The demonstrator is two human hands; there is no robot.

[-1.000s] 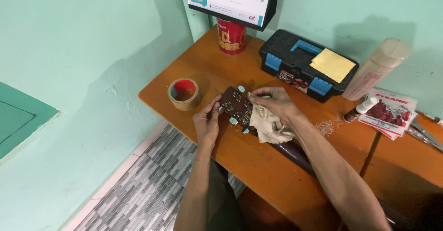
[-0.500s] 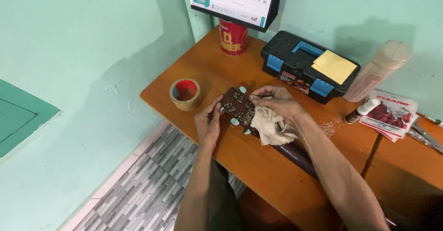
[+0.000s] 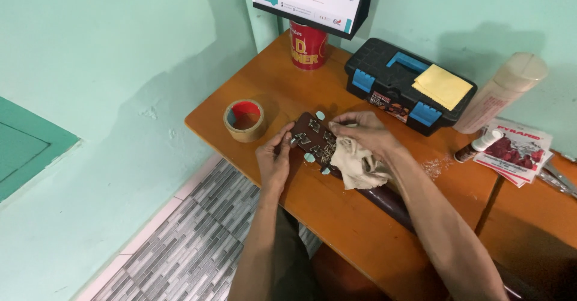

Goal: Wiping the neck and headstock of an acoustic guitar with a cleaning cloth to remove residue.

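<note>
On the headstock, the right hand is clenched on a beige cloth, pressing it against the tuners, while the left hand pinches a tuner peg at the headstock's near edge. Headstock lies flat on the orange table, near the tape roll, toolbox behind. Looks like mid-wipe; next pass likely needs the left hand steadying while the cloth works between pegs.
</note>
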